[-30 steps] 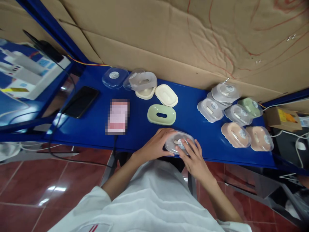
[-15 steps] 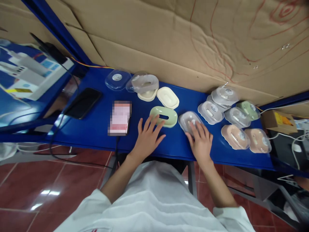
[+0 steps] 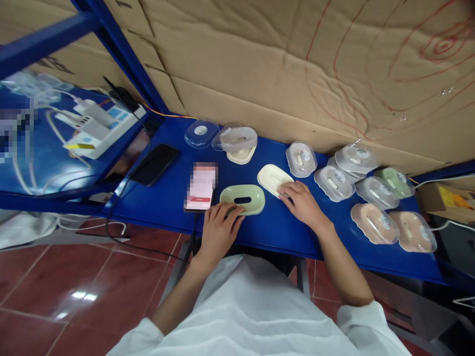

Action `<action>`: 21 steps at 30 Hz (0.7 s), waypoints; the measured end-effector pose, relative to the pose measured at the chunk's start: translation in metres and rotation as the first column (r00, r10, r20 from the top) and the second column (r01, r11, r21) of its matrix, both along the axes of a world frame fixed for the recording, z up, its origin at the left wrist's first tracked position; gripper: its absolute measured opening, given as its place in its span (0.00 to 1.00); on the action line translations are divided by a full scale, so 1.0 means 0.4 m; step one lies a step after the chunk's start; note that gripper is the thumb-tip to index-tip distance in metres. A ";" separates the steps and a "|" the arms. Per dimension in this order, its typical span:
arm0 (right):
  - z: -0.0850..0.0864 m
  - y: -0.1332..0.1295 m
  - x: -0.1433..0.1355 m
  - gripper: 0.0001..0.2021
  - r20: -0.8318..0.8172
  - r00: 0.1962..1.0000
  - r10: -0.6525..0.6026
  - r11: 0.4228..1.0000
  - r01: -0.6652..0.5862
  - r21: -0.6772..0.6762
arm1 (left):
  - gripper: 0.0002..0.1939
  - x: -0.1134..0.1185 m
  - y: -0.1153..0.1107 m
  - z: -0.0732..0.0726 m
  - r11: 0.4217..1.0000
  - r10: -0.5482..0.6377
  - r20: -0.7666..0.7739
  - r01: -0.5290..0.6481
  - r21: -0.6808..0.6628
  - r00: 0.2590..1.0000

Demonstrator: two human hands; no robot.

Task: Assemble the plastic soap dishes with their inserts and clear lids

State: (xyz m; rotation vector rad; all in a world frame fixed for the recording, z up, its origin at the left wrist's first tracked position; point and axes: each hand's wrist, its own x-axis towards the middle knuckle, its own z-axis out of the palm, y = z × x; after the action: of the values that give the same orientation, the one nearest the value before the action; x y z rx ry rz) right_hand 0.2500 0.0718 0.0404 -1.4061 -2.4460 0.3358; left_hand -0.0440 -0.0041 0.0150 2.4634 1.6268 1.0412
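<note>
My left hand (image 3: 218,225) grips the near left rim of a pale green oval soap dish (image 3: 256,200), which has a dark slot in its middle. The fingers bend over the edge and the thumb lies along the near side. My right hand (image 3: 306,205) has its fingers and thumb closed on the right end of a cream oval tray (image 3: 270,179), just behind and right of the green dish. Behind the cream tray stands a lidded soap dish (image 3: 301,159) with a clear cover and a round label.
Several lidded soap dishes (image 3: 336,183) fill the right side of the blue table (image 3: 319,235). At the back left lie a clear lid (image 3: 201,133) and a translucent dish (image 3: 241,138) over a cream piece. A lit phone (image 3: 202,185) and a dark phone (image 3: 156,164) lie left.
The lidded dish under my right hand has moved to the back. My right hand now holds the cream tray, which has come nearer. My left hand has drawn the green dish leftward and closer.
</note>
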 end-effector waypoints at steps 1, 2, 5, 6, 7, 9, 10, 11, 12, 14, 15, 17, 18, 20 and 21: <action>0.006 -0.016 0.014 0.12 -0.027 0.999 0.034 0.999 -0.035 -0.022 | 0.09 0.002 0.006 0.000 1.000 0.011 0.035 -0.011 0.018 0.999; 0.012 -0.031 0.025 0.12 -0.058 0.995 0.077 0.996 -0.080 -0.047 | 0.10 0.007 0.012 0.001 0.999 0.013 0.070 -0.015 0.032 0.997; 0.028 -0.064 0.035 0.15 -0.202 0.971 0.126 0.984 -0.149 -0.103 | 0.10 0.040 0.042 0.008 0.998 -0.041 0.125 0.035 0.050 0.991; 0.030 -0.072 0.032 0.16 -0.250 0.966 0.074 0.992 -0.096 -0.079 | 0.09 0.055 0.055 0.012 0.996 -0.086 0.115 0.082 0.044 0.990; 0.030 -0.079 0.028 0.15 -0.280 0.960 0.004 0.999 -0.014 -0.033 | 0.09 0.070 0.070 0.016 0.989 -0.145 0.095 0.142 0.031 0.985; 0.021 -0.093 0.017 0.15 -0.261 0.960 -0.104 0.989 0.127 0.076 | 0.10 0.097 0.102 0.026 0.961 -0.276 0.038 0.276 -0.016 0.960; 0.013 -0.102 0.010 0.19 -0.207 0.972 -0.108 0.984 0.134 0.117 | 0.11 0.107 0.117 0.030 0.943 -0.329 0.011 0.330 -0.044 0.944; 0.002 -0.111 0.003 0.24 -0.135 0.987 -0.083 0.986 0.101 0.136 | 0.12 0.115 0.130 0.034 0.928 -0.369 -0.012 0.367 -0.071 0.929; -0.010 -0.121 -0.004 0.27 -0.066 0.997 -0.047 0.989 0.056 0.135 | 0.13 0.119 0.140 0.036 0.917 -0.392 -0.030 0.388 -0.093 0.920; -0.032 -0.142 -0.018 0.26 0.019 1.000 -0.013 0.991 0.011 0.131 | 0.13 0.117 0.149 0.034 0.911 -0.403 -0.049 0.396 -0.112 0.914; -0.038 -0.152 -0.023 0.24 0.037 0.999 -0.016 0.991 0.010 0.136 | 0.13 0.112 0.149 0.029 0.911 -0.404 -0.052 0.397 -0.112 0.913; -0.032 -0.160 -0.030 0.22 0.055 0.998 -0.008 0.991 0.001 0.132 | 0.13 0.096 0.137 0.016 0.912 -0.402 -0.045 0.396 -0.105 0.914; -0.020 -0.155 -0.032 0.21 0.059 0.998 0.019 0.993 -0.025 0.117 | 0.13 0.086 0.127 0.009 0.914 -0.398 -0.036 0.393 -0.103 0.917; 0.019 -0.120 -0.043 0.18 0.043 0.994 0.101 0.992 -0.104 0.070 | 0.12 0.066 0.100 -0.004 0.918 -0.385 -0.020 0.381 -0.109 0.923; 0.043 -0.088 -0.054 0.18 0.022 0.990 0.139 0.989 -0.140 0.055 | 0.12 0.057 0.086 -0.008 0.922 -0.373 -0.015 0.369 -0.115 0.928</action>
State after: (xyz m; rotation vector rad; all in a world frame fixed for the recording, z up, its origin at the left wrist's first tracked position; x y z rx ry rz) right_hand 0.2283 0.0368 0.0575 -1.2242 -2.5542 0.2831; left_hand -0.0210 0.0303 0.0120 2.5846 1.1188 0.8326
